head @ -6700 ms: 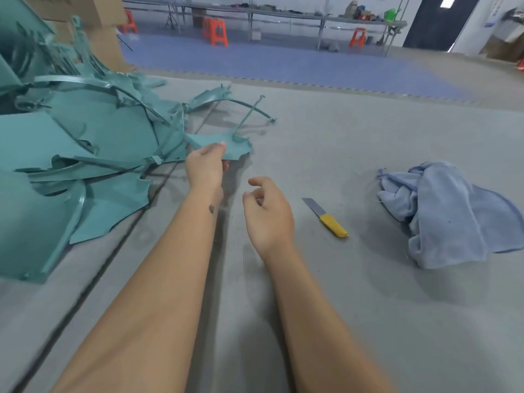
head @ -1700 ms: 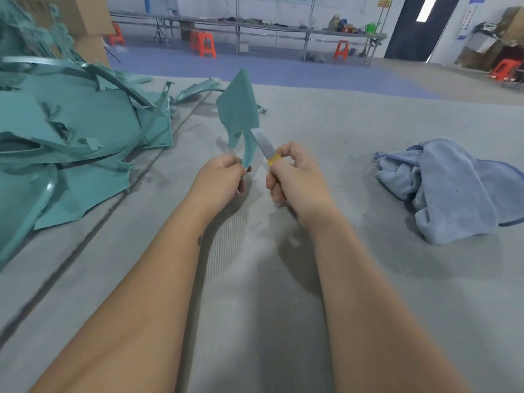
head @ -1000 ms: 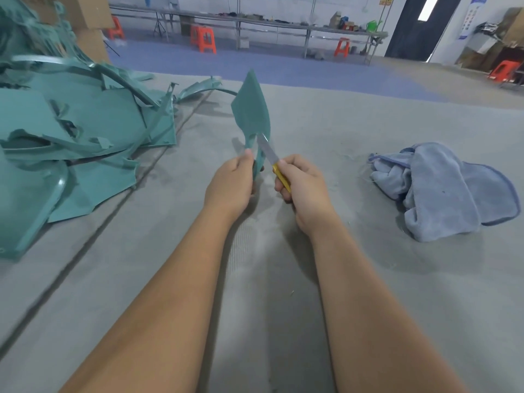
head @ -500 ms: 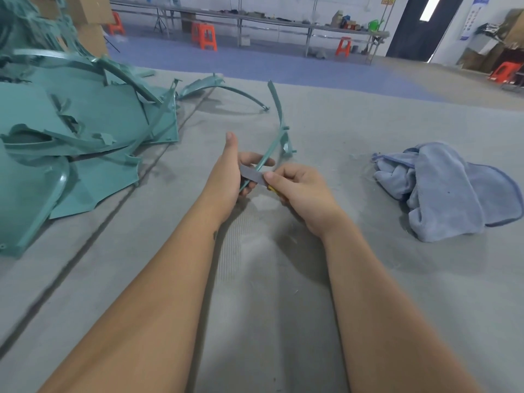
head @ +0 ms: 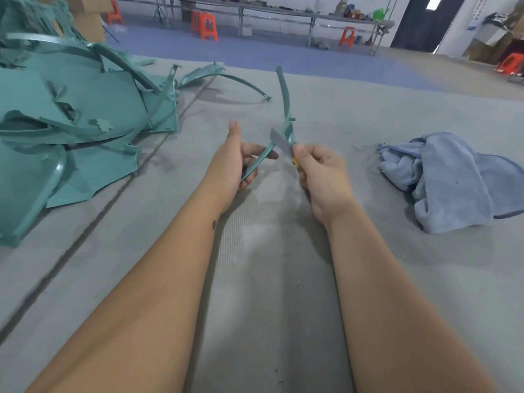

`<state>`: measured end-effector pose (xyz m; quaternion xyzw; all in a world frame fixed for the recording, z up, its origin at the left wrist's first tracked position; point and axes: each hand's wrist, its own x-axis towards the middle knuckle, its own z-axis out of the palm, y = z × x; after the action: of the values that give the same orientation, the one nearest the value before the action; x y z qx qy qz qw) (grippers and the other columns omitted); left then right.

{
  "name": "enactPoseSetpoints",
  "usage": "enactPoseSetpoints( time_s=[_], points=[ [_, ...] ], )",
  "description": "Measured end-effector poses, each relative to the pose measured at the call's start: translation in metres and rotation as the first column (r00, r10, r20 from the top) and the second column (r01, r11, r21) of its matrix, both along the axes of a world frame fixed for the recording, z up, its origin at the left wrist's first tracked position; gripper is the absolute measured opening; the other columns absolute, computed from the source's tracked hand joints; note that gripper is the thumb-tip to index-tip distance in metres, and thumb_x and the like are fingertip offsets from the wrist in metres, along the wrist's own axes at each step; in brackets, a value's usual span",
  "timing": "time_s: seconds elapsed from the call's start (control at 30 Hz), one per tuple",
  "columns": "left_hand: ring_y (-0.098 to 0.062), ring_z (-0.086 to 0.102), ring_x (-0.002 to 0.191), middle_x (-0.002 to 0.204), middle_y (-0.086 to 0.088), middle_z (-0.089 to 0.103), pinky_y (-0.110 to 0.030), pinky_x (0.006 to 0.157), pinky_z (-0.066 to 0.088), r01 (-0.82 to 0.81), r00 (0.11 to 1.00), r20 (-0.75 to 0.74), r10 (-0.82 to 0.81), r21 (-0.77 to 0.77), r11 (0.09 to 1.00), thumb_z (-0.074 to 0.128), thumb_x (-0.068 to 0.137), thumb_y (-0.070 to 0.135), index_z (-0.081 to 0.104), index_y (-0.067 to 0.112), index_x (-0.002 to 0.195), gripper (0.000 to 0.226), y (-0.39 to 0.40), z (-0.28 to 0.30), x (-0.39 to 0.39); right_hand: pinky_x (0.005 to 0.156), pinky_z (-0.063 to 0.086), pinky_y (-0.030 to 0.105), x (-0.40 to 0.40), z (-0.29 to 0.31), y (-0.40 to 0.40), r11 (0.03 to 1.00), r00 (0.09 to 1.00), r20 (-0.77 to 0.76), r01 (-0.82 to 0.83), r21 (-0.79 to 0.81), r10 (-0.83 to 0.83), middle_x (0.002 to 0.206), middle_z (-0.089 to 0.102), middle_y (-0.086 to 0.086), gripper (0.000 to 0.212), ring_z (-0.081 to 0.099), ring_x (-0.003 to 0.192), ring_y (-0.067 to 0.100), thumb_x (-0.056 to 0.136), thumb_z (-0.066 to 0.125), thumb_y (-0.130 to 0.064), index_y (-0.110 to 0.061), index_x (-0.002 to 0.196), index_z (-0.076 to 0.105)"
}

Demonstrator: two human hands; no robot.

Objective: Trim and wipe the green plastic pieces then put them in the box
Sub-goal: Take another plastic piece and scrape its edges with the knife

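Where the two hands meet above the grey mat [head: 269, 279], a thin green plastic strip [head: 284, 103] is held edge-on to the camera. Its long axis runs from the left palm up and away, rising to the right as far as the knife, then curving upward to a free tip that points at the far side of the room. A small peg juts from its right edge just above the blade.

Left hand [head: 232, 163]: fingers curl round the strip's lower end, thumb stretched straight up and clear of it.

Right hand [head: 320, 171]: thumb and curled fingers pinch a knife [head: 280, 141], a sliver of yellow handle showing under the thumb. The grey blade points up and left, and its flat lies against the strip at mid-length.

Heap of green plastic pieces [head: 73, 117]: broad panels and curved ribs piled on the mat at left, well apart from the hands. One arched rib [head: 226, 78] lies apart at the heap's far right edge.

Blue cloth [head: 448, 180]: crumpled on the mat at right, apart from both hands.

Containers: cardboard boxes [head: 89, 22] stand behind the heap at top left; their contents cannot be seen.

Background: long tables [head: 269, 12] and orange stools [head: 204, 24] on a blue floor.
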<state>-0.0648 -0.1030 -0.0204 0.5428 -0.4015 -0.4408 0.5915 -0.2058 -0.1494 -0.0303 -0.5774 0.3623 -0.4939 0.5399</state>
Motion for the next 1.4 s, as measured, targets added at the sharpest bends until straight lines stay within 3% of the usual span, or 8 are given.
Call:
enactPoseSetpoints(
  time_s=[0.13,0.27,0.5,0.67,1.0,1.1,1.23,1.4],
  points=[
    [-0.011,0.028,0.036,0.041,0.001,0.034,-0.018,0.036,0.024,-0.007,1.000,0.017,0.007,0.002,1.000,0.004,0.099,0.059,0.075,0.014,0.078,0.086,0.001,-0.001,0.000,0.044,0.032,0.016,-0.003,-0.002,-0.004,1.000,0.999,0.030,-0.029,-0.008,0.029,0.050,0.043,-0.005,0.037,0.034,0.044,0.005,0.094,0.063,-0.023,-0.020,0.057,0.062],
    [-0.007,0.033,0.032,0.038,0.005,0.043,-0.015,0.035,0.025,-0.040,0.999,0.006,0.040,0.015,0.999,0.008,0.100,0.058,0.073,0.006,0.091,0.084,-0.001,-0.001,-0.001,0.051,0.031,0.024,0.004,-0.004,0.002,0.982,0.971,-0.178,-0.174,-0.074,0.158,0.056,0.043,0.006,0.029,0.036,0.053,0.017,0.081,0.064,-0.031,-0.022,0.053,0.062],
    [-0.010,0.029,0.036,0.048,-0.003,0.036,-0.019,0.038,0.024,-0.014,0.996,0.086,0.013,0.006,1.000,0.004,0.100,0.058,0.077,0.019,0.077,0.085,0.001,-0.002,-0.001,0.060,0.033,0.033,0.001,-0.003,-0.005,0.994,0.994,-0.046,0.102,-0.023,-0.103,0.066,0.043,0.009,0.034,0.035,0.062,0.021,0.093,0.063,-0.025,-0.018,0.060,0.059],
    [-0.006,0.035,0.031,0.039,0.006,0.043,-0.016,0.036,0.026,-0.066,0.996,0.053,0.066,0.005,0.998,0.011,0.101,0.058,0.072,0.015,0.077,0.078,0.000,-0.001,-0.001,0.052,0.029,0.027,0.004,-0.004,0.000,0.989,0.973,-0.198,-0.136,-0.060,0.122,0.055,0.043,0.005,0.037,0.035,0.053,0.018,0.091,0.064,-0.023,-0.022,0.055,0.063],
    [-0.009,0.030,0.035,0.045,-0.002,0.038,-0.021,0.040,0.026,-0.042,0.983,0.181,0.035,0.036,0.998,0.004,0.100,0.057,0.077,0.021,0.081,0.083,0.003,-0.001,0.000,0.057,0.036,0.030,0.010,-0.003,-0.012,0.959,0.955,-0.097,0.283,0.021,-0.280,0.053,0.047,-0.004,0.039,0.039,0.054,0.014,0.093,0.062,-0.033,-0.020,0.056,0.058],
    [-0.009,0.031,0.034,0.044,-0.001,0.038,-0.019,0.038,0.026,-0.040,0.980,0.197,0.035,0.024,0.999,0.005,0.101,0.055,0.075,0.019,0.080,0.082,0.005,0.000,0.000,0.044,0.030,0.021,0.004,-0.003,-0.011,0.996,0.996,-0.003,0.084,0.032,-0.084,0.050,0.042,-0.006,0.037,0.033,0.045,0.008,0.092,0.064,-0.029,-0.020,0.056,0.062],
    [-0.007,0.033,0.031,0.040,0.004,0.041,-0.019,0.039,0.025,-0.124,0.966,0.231,0.113,0.032,0.992,0.012,0.102,0.055,0.052,0.015,0.065,0.067,0.004,0.001,-0.003,0.049,0.031,0.022,0.006,-0.005,-0.005,0.991,0.980,-0.169,-0.118,-0.066,0.106,0.052,0.044,-0.001,0.031,0.036,0.049,0.011,0.085,0.065,-0.031,-0.020,0.056,0.061],
    [-0.007,0.034,0.033,0.042,0.002,0.041,-0.018,0.038,0.025,-0.067,0.965,0.257,0.061,0.016,0.998,0.009,0.102,0.055,0.077,0.021,0.082,0.079,0.005,0.001,-0.001,0.057,0.035,0.030,0.008,-0.004,-0.010,0.994,0.990,-0.092,0.108,-0.003,-0.108,0.058,0.048,0.003,0.033,0.040,0.055,0.017,0.086,0.066,-0.035,-0.017,0.059,0.063]
  ],
)
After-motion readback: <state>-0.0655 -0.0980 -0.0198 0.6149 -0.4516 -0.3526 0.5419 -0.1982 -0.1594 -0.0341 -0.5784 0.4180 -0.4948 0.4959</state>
